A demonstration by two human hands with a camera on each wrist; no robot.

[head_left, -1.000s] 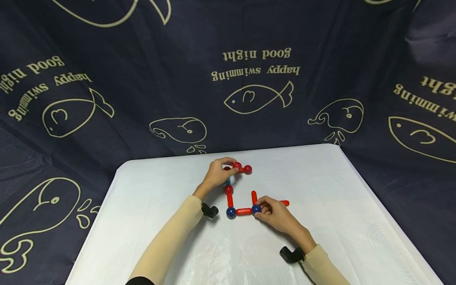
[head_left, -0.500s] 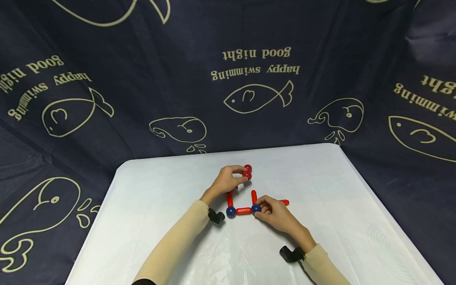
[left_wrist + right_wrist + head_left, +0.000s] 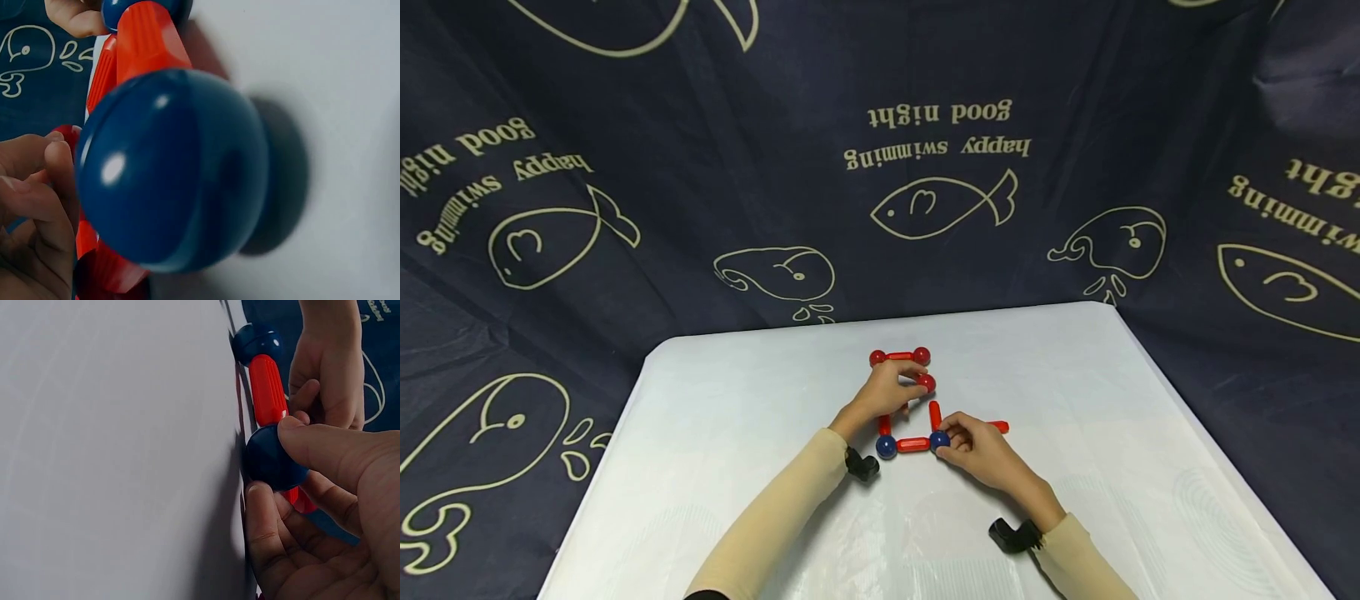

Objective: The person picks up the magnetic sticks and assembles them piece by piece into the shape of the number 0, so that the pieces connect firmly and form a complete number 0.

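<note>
A figure of red rods and balls lies on the white table [image 3: 737,433]. My left hand [image 3: 916,386] pinches a red ball [image 3: 928,382] just above the upright red rod [image 3: 935,414]. My right hand [image 3: 947,439] pinches the right blue ball [image 3: 938,440], seen close in the right wrist view as the blue ball [image 3: 269,457] between thumb and fingers. A red rod [image 3: 913,444] joins it to the left blue ball [image 3: 886,447], which fills the left wrist view as the blue ball [image 3: 172,169]. Another red rod [image 3: 998,427] sticks out right, partly hidden by my hand.
A short red rod with a red ball at each end [image 3: 898,357] lies on the table just beyond my left hand. A dark cloth with fish and whale drawings [image 3: 925,167] hangs behind and around the table. The table's far edge [image 3: 880,321] is close behind the pieces.
My left hand has come nearer and rightward with one red ball, leaving the rod with two red balls lying behind it. The right hand has stayed on the blue ball.
</note>
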